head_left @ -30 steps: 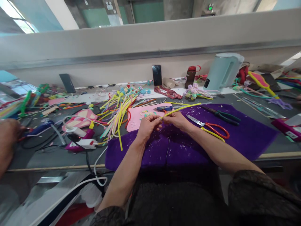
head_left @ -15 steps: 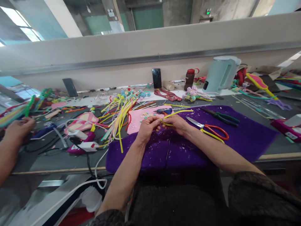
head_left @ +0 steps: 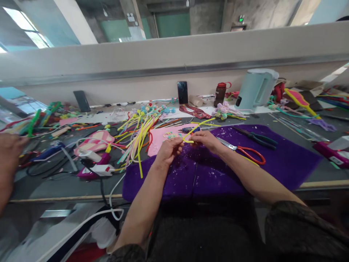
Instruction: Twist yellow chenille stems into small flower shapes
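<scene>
A bent yellow pipe cleaner (head_left: 201,126) is pinched between the fingertips of my left hand (head_left: 171,148); its long end slants up to the right and a short end points right. My right hand (head_left: 205,140) is closed beside the short end, touching or very near it; what its fingertips grip is too small to make out. Both hands are over the purple cloth (head_left: 212,174). Behind them lie the pink sheet (head_left: 156,142) and a blue glue gun (head_left: 191,129). Red-handled scissors (head_left: 251,153) rest by my right forearm.
Dark-handled pliers (head_left: 259,138) lie on the cloth's right. Yellow and pastel pipe cleaners (head_left: 140,138) are bundled left of the pink sheet. A kettle (head_left: 255,89), bottle (head_left: 220,94) and phone (head_left: 182,92) stand behind. Another person's hand (head_left: 9,156) is at the far left.
The yellow pipe cleaner's long end now slants upward more steeply, and its short end shows between my slightly separated hands. At the far left, the other person's hand has moved left and nearer.
</scene>
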{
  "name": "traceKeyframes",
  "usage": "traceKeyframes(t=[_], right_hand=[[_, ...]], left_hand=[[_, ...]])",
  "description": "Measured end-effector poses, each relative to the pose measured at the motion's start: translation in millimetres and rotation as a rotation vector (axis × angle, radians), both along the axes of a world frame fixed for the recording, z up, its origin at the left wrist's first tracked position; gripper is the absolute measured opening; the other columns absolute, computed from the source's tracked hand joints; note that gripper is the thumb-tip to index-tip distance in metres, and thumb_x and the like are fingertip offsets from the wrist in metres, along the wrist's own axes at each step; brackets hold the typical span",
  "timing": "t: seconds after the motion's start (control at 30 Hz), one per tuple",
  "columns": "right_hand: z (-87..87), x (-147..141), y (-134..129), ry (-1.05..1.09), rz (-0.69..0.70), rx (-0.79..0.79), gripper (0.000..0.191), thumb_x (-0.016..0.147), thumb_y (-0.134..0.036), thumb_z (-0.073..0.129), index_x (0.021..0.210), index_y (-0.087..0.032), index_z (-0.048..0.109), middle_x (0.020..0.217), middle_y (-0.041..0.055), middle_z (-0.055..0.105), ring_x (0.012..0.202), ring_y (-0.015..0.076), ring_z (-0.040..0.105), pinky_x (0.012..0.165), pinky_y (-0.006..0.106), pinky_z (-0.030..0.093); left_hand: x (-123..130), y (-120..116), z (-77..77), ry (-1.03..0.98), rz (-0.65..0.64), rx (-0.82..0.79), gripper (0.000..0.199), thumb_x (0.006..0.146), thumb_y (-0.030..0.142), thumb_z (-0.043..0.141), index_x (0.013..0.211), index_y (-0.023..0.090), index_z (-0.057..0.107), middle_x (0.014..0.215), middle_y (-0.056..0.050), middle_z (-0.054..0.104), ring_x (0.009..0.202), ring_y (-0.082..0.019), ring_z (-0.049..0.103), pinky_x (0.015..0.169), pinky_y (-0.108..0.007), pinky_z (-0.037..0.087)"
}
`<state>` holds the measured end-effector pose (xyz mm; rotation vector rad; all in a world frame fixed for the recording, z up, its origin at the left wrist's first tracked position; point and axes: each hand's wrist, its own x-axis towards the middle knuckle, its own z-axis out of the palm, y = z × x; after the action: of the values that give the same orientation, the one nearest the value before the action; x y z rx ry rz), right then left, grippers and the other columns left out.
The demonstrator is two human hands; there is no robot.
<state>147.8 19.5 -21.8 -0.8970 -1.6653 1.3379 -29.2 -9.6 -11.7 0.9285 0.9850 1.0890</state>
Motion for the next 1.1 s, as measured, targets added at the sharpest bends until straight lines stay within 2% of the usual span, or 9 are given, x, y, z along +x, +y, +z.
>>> traceKeyframes(t=[0.1,0.23,0.3,0.37,0.57,0.8,0.97,1.1], right_hand=[[-5.1,2.9,0.9,-0.236,-0.125,0.415,0.018,0.072,-0.029,0.054,0.075,-0.014,0.065,0.067,0.0024,0.063,0.059,0.0113,0.053,0.058,0.023,0.038],[-1.3,-0.1,-14.9,-0.557,-0.239,1.035,0.017,0.08,-0.028,0.051,0.084,-0.018,0.064,0.084,0.0063,0.065,0.077,0.0154,0.053,0.071,0.029,0.036],[4.9,-2.6,-23.5,-0.621,-0.341,1.19,0.021,0.081,-0.028,0.049,0.096,-0.02,0.062,0.099,0.0078,0.063,0.089,0.0186,0.05,0.078,0.033,0.033],[10.6,-3.5,-27.4,-0.672,-0.422,1.248,0.025,0.082,-0.03,0.049,0.103,-0.02,0.059,0.109,0.0081,0.059,0.097,0.021,0.047,0.081,0.036,0.031],[12.2,1.2,-20.6,-0.77,-0.283,1.33,0.022,0.086,-0.028,0.043,0.098,-0.02,0.059,0.093,0.005,0.063,0.084,0.0168,0.049,0.075,0.033,0.03],[11.3,-1.9,-24.5,-0.778,-0.289,1.295,0.022,0.087,-0.026,0.04,0.081,-0.015,0.058,0.081,0.0068,0.061,0.073,0.0155,0.049,0.068,0.029,0.031],[14.9,-3.9,-27.1,-0.583,-0.285,1.006,0.019,0.084,-0.024,0.042,0.075,-0.015,0.056,0.074,0.0041,0.057,0.066,0.0112,0.048,0.06,0.023,0.033],[20.7,-7.0,-29.7,-0.326,-0.284,0.617,0.019,0.078,-0.027,0.048,0.063,-0.015,0.052,0.056,-0.0021,0.05,0.052,0.0077,0.044,0.051,0.02,0.032]], left_hand=[[-2.6,3.0,0.0,-0.154,-0.035,-0.118,0.013,0.063,0.019,0.064,0.064,0.011,0.054,0.054,0.002,0.054,0.038,-0.002,0.044,0.034,-0.011,0.032],[-3.1,5.0,-3.5,-0.28,-0.08,-0.141,0.012,0.065,0.017,0.063,0.064,0.011,0.052,0.053,0.003,0.051,0.037,-0.001,0.041,0.033,-0.01,0.031],[-1.8,4.7,-4.9,-0.259,-0.083,-0.117,0.012,0.066,0.018,0.063,0.067,0.011,0.053,0.054,0.003,0.051,0.038,-0.001,0.041,0.033,-0.01,0.031],[0.1,3.5,-4.9,-0.199,-0.086,-0.098,0.014,0.065,0.019,0.065,0.071,0.011,0.055,0.054,0.003,0.052,0.038,-0.001,0.042,0.033,-0.01,0.03],[4.7,-0.7,-1.7,-0.052,-0.108,-0.09,0.02,0.061,0.024,0.069,0.068,0.011,0.055,0.052,0.004,0.05,0.036,-0.001,0.042,0.033,-0.011,0.027],[5.9,-0.9,-4.8,-0.048,-0.148,-0.044,0.025,0.059,0.027,0.071,0.064,0.012,0.051,0.051,0.004,0.049,0.036,-0.001,0.039,0.033,-0.012,0.024],[10.1,-2.5,-5.8,-0.043,-0.14,0.057,0.025,0.06,0.029,0.071,0.068,0.012,0.053,0.052,0.005,0.05,0.037,-0.001,0.039,0.035,-0.012,0.027],[15.9,-7.7,-6.6,0.07,-0.004,0.266,0.021,0.066,0.031,0.066,0.076,0.014,0.056,0.058,0.003,0.054,0.042,-0.004,0.046,0.041,-0.016,0.035]])
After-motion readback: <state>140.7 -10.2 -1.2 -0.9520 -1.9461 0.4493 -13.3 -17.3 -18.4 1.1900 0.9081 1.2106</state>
